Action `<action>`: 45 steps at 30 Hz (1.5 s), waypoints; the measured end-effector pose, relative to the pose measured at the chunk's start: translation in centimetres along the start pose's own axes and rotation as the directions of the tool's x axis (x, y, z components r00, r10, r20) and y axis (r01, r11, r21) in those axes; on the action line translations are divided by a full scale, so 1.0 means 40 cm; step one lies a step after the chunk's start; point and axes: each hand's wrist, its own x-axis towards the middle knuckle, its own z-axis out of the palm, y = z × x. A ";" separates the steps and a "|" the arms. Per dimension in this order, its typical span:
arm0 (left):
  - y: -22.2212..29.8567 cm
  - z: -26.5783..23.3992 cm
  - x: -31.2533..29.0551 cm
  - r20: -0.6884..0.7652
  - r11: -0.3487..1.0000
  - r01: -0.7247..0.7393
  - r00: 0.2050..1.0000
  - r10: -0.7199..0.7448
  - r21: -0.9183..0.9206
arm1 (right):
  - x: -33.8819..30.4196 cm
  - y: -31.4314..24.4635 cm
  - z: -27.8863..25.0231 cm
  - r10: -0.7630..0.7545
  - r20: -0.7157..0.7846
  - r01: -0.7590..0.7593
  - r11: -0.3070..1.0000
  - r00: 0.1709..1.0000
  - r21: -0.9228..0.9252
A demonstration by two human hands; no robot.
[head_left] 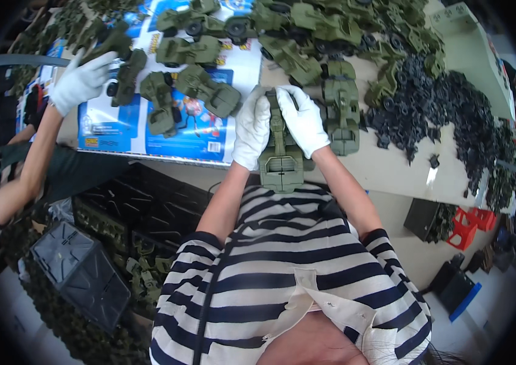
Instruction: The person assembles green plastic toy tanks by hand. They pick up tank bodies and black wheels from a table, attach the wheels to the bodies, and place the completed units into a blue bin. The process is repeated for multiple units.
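An olive-green toy military vehicle (281,165) sits between my hands at the near edge of the table, with one end pointing toward me. My left hand (252,129), in a white glove, closes around its left side. From the other side my right hand (302,120), gloved too, wraps its far right part. The fingers partly hide the vehicle's far end, so I cannot see what the fingertips press on. Right beside my right hand lies another green toy vehicle (341,106). More assembled vehicles (209,91) rest to the left of my left hand.
Black small plastic parts (446,109) are heaped at the right of the table (407,176). Green vehicles (306,21) crowd the far side. Blue printed sheets (112,125) cover the left. A co-worker's gloved hand (84,82) reaches in there. Dark crates (81,274) stand below left.
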 end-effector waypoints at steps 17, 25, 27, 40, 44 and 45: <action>-0.145 -0.168 0.204 -0.582 0.750 0.585 0.740 -0.339 0.307 | 0.080 0.148 0.101 -0.261 -0.087 0.134 0.719 0.961 -0.682; -0.276 -0.162 0.156 -0.398 0.942 0.314 0.854 -0.336 -0.120 | -0.053 0.020 -0.154 -0.529 -0.120 0.430 0.785 0.840 -0.446; -0.282 -0.179 0.112 -0.340 0.933 0.321 0.869 -0.359 -0.163 | -0.077 0.050 -0.261 -0.525 -0.204 0.399 0.801 0.826 -0.446; -0.190 -0.173 0.102 -0.070 0.887 0.434 0.891 -0.448 -0.154 | -0.112 0.345 -0.471 -0.202 -0.234 -0.034 0.684 0.951 -0.728; -0.140 -0.191 0.076 -0.106 0.905 0.383 0.908 -0.406 -0.186 | -0.037 0.309 -0.449 0.058 -0.134 -0.144 0.532 0.989 -0.834; -0.122 -0.197 0.070 -0.129 0.896 0.399 0.895 -0.426 -0.194 | -0.029 0.326 -0.454 0.082 -0.107 -0.134 0.537 0.991 -0.833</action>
